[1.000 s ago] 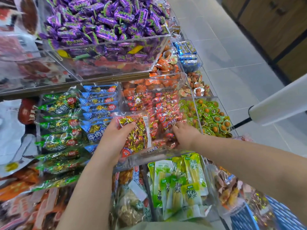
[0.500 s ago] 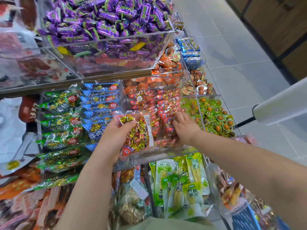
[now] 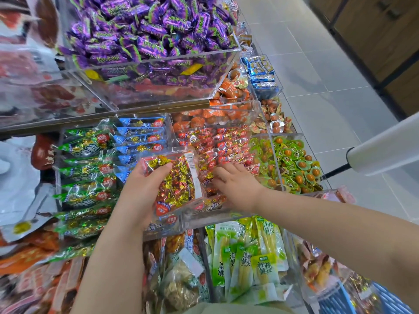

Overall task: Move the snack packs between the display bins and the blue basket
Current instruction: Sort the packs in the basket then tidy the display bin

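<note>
Two hands at the display bin (image 3: 210,215).
The left hand (image 3: 140,196) grips a red-and-gold snack pack (image 3: 176,184) over its front edge; the right hand (image 3: 235,186) rests with fingers spread on small red packs (image 3: 226,146) inside. The blue basket (image 3: 335,301) is at lower right.

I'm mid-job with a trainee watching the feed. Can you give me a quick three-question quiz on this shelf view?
1. True or false: the left hand grips a red-and-gold snack pack.
2. Where does the right hand rest? A) on the purple candies B) on the red packs C) on the green packs
3. Fill in: the blue basket shows at the lower ____ corner of the view.
Key: 1 true; 2 B; 3 right.
</note>
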A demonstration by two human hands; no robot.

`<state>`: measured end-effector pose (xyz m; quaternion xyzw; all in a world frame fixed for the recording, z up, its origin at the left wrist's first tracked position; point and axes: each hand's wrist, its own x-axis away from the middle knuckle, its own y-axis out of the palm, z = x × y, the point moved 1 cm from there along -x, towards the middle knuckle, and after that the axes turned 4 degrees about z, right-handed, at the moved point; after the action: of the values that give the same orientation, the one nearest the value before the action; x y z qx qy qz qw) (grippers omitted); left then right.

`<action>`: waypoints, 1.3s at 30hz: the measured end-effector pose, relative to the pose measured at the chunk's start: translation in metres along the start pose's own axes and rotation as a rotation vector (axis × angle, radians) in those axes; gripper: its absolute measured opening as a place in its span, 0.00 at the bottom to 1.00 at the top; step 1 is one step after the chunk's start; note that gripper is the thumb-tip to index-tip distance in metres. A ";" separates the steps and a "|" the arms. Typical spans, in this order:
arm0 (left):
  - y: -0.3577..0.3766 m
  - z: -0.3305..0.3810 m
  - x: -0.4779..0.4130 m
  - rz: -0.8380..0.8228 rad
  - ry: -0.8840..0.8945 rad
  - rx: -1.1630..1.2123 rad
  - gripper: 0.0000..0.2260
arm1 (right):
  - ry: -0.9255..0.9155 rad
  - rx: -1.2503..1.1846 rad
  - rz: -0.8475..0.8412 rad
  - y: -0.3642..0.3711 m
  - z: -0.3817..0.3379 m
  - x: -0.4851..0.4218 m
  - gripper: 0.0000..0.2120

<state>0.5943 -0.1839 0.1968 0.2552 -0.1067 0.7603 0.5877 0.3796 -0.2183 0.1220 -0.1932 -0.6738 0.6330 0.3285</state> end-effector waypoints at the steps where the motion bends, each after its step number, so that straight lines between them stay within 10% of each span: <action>1: -0.003 0.003 0.001 0.008 0.009 0.008 0.08 | -0.017 0.001 0.025 -0.002 -0.004 -0.005 0.26; 10: -0.020 0.013 0.005 0.080 0.055 0.052 0.06 | -0.019 -0.108 -0.073 -0.004 -0.018 -0.035 0.30; 17: -0.012 0.014 0.004 0.051 0.047 0.047 0.07 | 0.084 -0.357 0.060 0.017 -0.009 -0.029 0.06; 24: 0.004 0.003 0.004 -0.086 -0.042 0.062 0.09 | 0.169 -0.367 -0.078 0.016 -0.011 -0.031 0.09; 29: 0.004 -0.003 0.006 -0.220 -0.050 0.056 0.23 | 0.647 -1.446 0.206 -0.027 0.017 -0.010 0.07; 32: 0.017 -0.007 0.008 -0.309 0.059 -0.009 0.23 | 0.655 -2.185 -0.209 -0.044 0.028 0.007 0.18; 36: 0.049 -0.007 0.015 -0.418 0.213 -0.138 0.11 | 0.348 -2.192 -0.651 -0.047 0.018 0.030 0.27; 39: 0.058 -0.004 0.014 -0.519 0.246 -0.296 0.14 | 0.319 -2.219 -0.609 -0.049 0.018 0.043 0.31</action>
<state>0.5359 -0.1873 0.2085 0.0918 -0.0758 0.5864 0.8012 0.3442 -0.2087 0.1786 -0.2823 -0.8281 -0.4418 0.1984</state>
